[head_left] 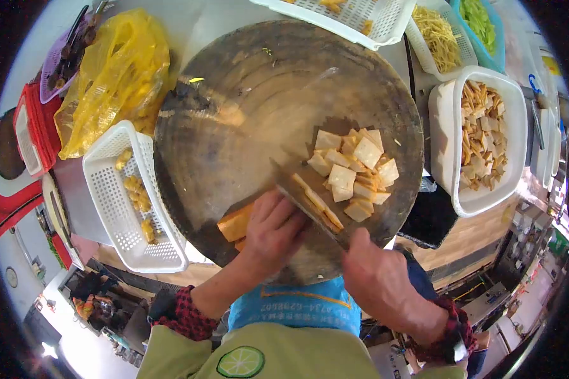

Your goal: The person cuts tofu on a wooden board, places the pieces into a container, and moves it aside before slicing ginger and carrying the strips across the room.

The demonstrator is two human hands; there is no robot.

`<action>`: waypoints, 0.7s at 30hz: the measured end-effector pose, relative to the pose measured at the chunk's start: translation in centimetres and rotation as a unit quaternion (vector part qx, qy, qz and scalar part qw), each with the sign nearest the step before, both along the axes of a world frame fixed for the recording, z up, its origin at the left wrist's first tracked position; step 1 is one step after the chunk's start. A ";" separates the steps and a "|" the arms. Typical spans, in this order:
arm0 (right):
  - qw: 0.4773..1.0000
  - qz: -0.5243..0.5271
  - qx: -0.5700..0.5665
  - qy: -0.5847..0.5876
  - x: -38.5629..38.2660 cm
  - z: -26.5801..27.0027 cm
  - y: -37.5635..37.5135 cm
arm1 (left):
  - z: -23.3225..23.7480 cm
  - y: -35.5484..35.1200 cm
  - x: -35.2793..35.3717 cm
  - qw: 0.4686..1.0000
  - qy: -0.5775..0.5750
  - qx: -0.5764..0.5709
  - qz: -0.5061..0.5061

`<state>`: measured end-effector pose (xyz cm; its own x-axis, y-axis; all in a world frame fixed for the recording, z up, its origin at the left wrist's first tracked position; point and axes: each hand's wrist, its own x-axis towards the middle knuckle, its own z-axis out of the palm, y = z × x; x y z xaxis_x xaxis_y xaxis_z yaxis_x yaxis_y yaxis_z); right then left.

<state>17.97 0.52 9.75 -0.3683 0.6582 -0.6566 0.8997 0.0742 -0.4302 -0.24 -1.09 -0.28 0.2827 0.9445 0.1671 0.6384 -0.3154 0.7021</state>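
Note:
On a large round wooden chopping board (253, 145), my right hand (379, 271) is closed around the handle of a cleaver (308, 207). The blade stands on edge near the board's front. Bent fingers of my left hand (275, 230) press on brown-skinned blocks of dried tofu (234, 224), right beside the blade; the hand hides part of them. Along the blade's right side lies a freshly cut strip of tofu slices (319, 201). Farther right is a loose heap of square, pale tofu slices (354, 165).
A white tub (446, 139) of tofu slices stands at the right, near a basket of yellow shreds (437, 41) and a blue basket (496, 54) of green slices. Left are a white basket (129, 256) with ginger-like pieces and a yellow bag (123, 76). Another white basket (373, 43) sits behind the board.

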 end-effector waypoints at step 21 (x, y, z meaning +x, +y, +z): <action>0.993 0.005 0.120 0.017 -0.6 -3.2 -0.5 | 0.1 -0.1 0.2 1.000 0.001 0.022 0.005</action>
<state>17.34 -0.03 6.51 -0.3942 0.7903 -0.4690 0.8838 0.1862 -0.4293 -0.02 -1.15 -0.21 0.2737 0.9393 0.2069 0.6437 -0.3388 0.6862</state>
